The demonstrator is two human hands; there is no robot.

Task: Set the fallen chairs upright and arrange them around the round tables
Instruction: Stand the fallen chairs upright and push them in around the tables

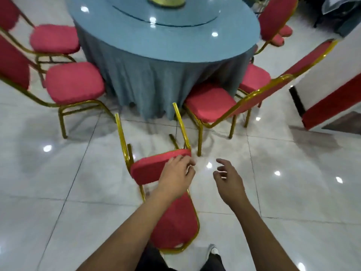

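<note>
Round table (160, 47) is the landmark: blue cloth to the floor, glossy tabletop with a glass turntable on it, yellow centrepiece (166, 0) at its far edge, cut off by the frame.

Floor (293, 173): glossy pale tiles, ceiling lights mirrored in it.

Upright red chairs with gold frames ring the table. Two on its left: nearer one (74, 83) and one behind it (54, 38), seats toward the cloth. Two on its right-front: one (211, 104) seat just beside the cloth, another (254, 77) behind it. One more at the far right (277, 16).

Fallen chair (172, 222): lies on its back on the floor in front of the table, well apart from the cloth. Backrest flat toward the camera, seat (152, 167) standing on edge, legs pointing at the table.

Left hand (175, 177): over the right end of the fallen chair's seat edge, fingers bent over the edge; contact looks likely, but cannot tell if the grip is closed on it.

Right hand (228, 180): just right of that seat, in the air above the floor, fingers loosely spread, grip holding nothing.

One white shoe (214, 250) beside the backrest's near end.
</note>
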